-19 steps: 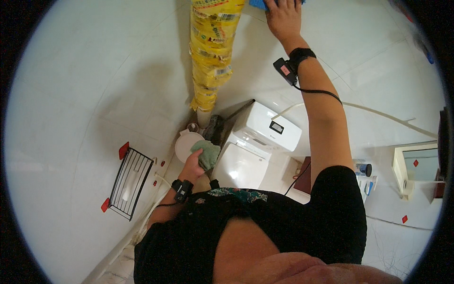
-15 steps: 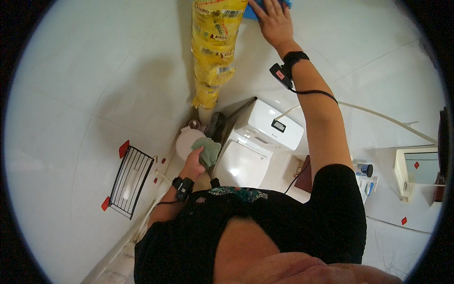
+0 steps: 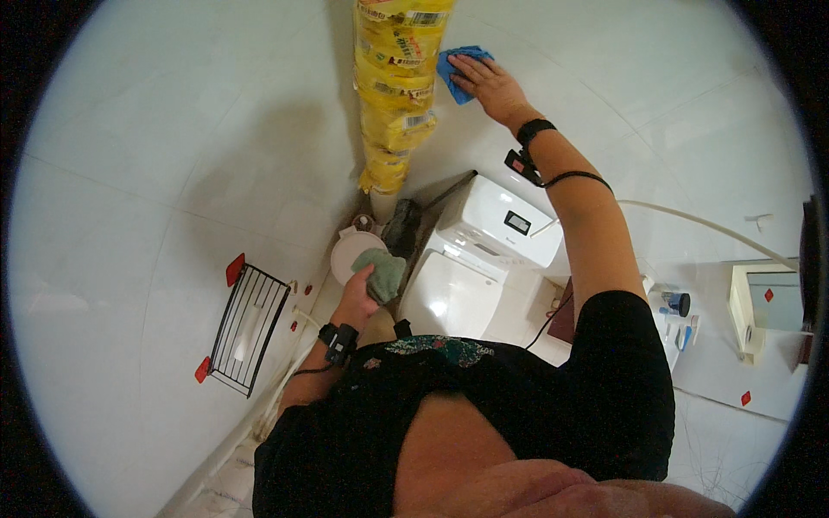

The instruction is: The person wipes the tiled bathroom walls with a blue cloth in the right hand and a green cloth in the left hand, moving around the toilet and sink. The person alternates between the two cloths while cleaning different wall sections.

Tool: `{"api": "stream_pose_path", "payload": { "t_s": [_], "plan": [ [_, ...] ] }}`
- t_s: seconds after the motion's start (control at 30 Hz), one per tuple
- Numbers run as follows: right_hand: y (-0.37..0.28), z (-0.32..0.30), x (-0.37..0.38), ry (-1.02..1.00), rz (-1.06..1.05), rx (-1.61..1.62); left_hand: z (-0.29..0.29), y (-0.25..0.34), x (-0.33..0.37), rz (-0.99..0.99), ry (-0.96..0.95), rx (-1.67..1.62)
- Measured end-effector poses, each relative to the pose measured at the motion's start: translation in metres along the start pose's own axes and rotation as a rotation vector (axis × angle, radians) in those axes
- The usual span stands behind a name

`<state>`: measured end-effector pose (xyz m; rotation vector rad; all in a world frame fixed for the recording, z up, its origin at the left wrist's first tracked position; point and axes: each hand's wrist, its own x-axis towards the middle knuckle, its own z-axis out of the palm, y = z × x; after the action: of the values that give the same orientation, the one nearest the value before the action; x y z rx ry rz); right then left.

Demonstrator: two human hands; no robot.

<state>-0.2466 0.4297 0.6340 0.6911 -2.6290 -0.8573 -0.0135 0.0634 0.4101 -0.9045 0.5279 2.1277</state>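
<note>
At the top centre of the frame the right hand (image 3: 488,82) lies flat, fingers spread, pressing a blue cloth (image 3: 456,71) against the white tiled wall (image 3: 173,147), just right of a pipe wrapped in yellow plastic (image 3: 393,86). Lower, left of centre, the left hand (image 3: 361,289) is clenched around a green cloth (image 3: 382,272), held above the white toilet (image 3: 466,276) and beside a wire rack (image 3: 246,328).

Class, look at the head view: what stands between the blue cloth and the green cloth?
In the head view, the yellow-wrapped pipe runs down between the blue cloth under the right hand and the green cloth in the left hand.
</note>
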Motion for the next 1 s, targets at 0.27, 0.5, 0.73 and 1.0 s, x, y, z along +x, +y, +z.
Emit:
{"api": "stream_pose_path", "payload": {
  "t_s": [0.27, 0.5, 0.73, 1.0],
  "plan": [
    [0.072, -0.062, -0.039, 0.172, 0.212, -0.091, 0.006, -0.011, 0.002, -0.037, -0.107, 0.077],
    [0.102, -0.113, -0.058, 0.473, 0.423, -0.05, 0.026, -0.021, 0.0, -0.102, -0.06, 0.112],
    [0.058, -0.053, -0.084, 0.211, 0.461, -0.121, 0.033, -0.02, -0.016, -0.093, 0.019, 0.129],
    [0.02, -0.006, -0.132, -0.154, 0.174, 0.099, 0.027, -0.014, -0.01, -0.058, 0.057, 0.158]
  ]
}}
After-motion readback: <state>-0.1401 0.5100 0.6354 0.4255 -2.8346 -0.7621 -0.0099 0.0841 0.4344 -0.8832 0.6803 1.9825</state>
